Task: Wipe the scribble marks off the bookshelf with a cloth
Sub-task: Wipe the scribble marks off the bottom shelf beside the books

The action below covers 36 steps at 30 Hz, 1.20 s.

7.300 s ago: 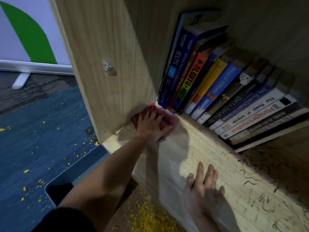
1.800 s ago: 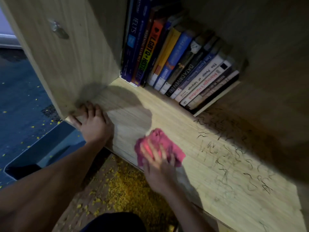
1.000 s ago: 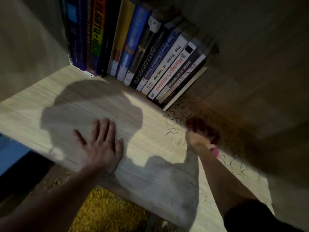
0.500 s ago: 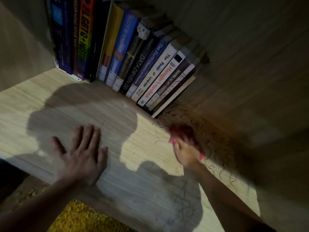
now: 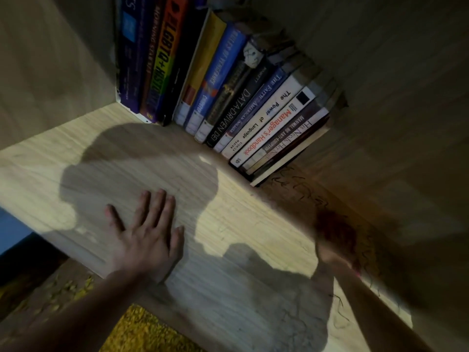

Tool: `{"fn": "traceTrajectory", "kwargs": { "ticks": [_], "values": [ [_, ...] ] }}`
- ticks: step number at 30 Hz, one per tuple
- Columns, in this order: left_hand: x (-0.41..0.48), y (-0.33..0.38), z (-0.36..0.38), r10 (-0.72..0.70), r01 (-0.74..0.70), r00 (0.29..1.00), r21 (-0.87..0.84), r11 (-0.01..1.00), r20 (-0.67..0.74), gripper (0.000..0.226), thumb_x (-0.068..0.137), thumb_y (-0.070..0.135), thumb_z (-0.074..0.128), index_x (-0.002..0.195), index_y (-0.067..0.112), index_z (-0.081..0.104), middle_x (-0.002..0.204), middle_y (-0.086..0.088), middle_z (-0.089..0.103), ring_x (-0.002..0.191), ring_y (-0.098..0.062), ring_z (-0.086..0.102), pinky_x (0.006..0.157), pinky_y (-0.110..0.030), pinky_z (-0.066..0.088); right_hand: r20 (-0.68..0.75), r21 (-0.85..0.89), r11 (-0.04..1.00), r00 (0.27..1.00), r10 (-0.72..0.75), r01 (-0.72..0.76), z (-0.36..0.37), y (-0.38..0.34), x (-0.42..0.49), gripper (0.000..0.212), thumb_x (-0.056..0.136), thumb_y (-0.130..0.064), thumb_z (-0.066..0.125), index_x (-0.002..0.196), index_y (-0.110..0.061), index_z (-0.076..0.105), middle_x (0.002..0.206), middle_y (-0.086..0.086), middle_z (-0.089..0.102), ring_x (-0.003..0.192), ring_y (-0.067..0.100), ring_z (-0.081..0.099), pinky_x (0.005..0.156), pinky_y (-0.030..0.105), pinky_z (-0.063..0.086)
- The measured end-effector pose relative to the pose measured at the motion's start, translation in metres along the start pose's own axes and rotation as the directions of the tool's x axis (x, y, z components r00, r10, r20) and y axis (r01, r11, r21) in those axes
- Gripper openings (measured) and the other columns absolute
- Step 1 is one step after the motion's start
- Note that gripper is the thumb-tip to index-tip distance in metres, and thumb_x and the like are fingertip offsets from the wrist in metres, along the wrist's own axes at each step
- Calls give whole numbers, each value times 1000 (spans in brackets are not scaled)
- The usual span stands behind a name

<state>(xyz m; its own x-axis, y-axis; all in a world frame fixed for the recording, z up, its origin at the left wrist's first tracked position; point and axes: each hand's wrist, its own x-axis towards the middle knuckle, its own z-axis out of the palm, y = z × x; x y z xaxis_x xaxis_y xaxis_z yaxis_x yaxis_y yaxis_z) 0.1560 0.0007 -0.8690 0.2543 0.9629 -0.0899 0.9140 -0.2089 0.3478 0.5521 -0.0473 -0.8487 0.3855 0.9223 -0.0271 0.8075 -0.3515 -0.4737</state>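
Nearest, below the shelf's front edge, a patch of yellow flecks [image 5: 142, 334] is seen on the floor. On the wooden shelf board [image 5: 241, 224] the left hand [image 5: 147, 237] is laid flat, palm down, with its fingers straight and spread; nothing is held by it. Further in and to the right, the right hand [image 5: 332, 252] is blurred. It is set on the pink cloth [image 5: 332, 224], but whether its fingers are curled round the cloth or pressed flat on it cannot be told. The cloth lies on the shelf board near the right back corner, amid dark scribble marks [image 5: 302, 186] that are scattered around it. Beyond, a row of books [image 5: 253, 110] is stood at the back, the left ones upright, the right ones tilted.
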Motion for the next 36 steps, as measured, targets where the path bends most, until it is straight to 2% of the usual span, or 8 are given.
{"fn": "traceTrajectory", "kwargs": {
  "ticks": [4,11,15,19,24,28,30,36],
  "values": [
    [-2,-2,5,28,-27,994,14,1000,-102,60,88,46,34,132,12,58,139,-8,53,129,-29,49,104,-61,12,-175,-206,768,795,581,-606,23,-12,83,72,97,-59,24,152,-15,10,155,16,15,140,38,16,112,56,15],
    [1,-4,5,21,-15,994,57,998,-105,61,89,47,31,134,14,56,141,-5,51,131,-26,47,104,-62,14,68,-372,912,975,211,-171,49,-100,116,91,69,-71,3,148,-29,17,155,3,18,143,25,13,115,47,14],
    [2,-1,2,-22,24,999,85,996,-27,83,77,56,-12,154,27,4,161,6,-3,146,-13,-8,108,-63,-8,125,-540,815,978,-167,208,53,-103,63,69,91,-47,0,147,-23,33,155,5,27,145,26,15,117,43,12],
    [2,0,-1,-22,21,1000,94,995,11,86,72,56,-19,153,28,-5,160,8,-14,146,-14,-16,109,-63,-11,201,-485,740,883,-425,467,61,-115,-45,53,92,-33,37,145,-37,31,144,-3,43,133,25,31,93,58,45],
    [-1,2,-5,-26,21,998,79,997,55,69,89,53,-4,153,27,-3,160,7,-12,147,-15,-15,109,-64,-10,422,-159,494,511,-749,855,58,-97,-143,38,97,-40,41,135,-43,42,146,-16,37,131,20,42,103,48,36],
    [1,-2,-4,-2,-3,998,81,997,67,65,95,52,4,154,24,-2,160,5,-13,147,-18,-16,108,-66,-11,210,-459,854,964,-164,245,27,-70,-70,61,94,-64,0,149,-43,18,159,-8,16,144,30,22,110,61,22],
    [2,-4,-2,8,-13,998,82,997,64,67,94,53,4,154,23,1,161,4,-10,147,-19,-14,107,-67,-11,67,-403,898,973,223,-178,35,-88,-59,51,100,-52,8,150,-44,4,160,-11,1,147,24,4,116,55,8],
    [-18,7,-9,181,-184,982,47,982,48,89,76,62,-1,154,21,11,161,-4,-9,147,-19,-13,107,-56,-22,331,-281,908,919,-213,311,75,-143,-190,53,97,-49,6,149,-42,11,158,-15,-1,146,20,-10,114,56,-7]
  ]
}}
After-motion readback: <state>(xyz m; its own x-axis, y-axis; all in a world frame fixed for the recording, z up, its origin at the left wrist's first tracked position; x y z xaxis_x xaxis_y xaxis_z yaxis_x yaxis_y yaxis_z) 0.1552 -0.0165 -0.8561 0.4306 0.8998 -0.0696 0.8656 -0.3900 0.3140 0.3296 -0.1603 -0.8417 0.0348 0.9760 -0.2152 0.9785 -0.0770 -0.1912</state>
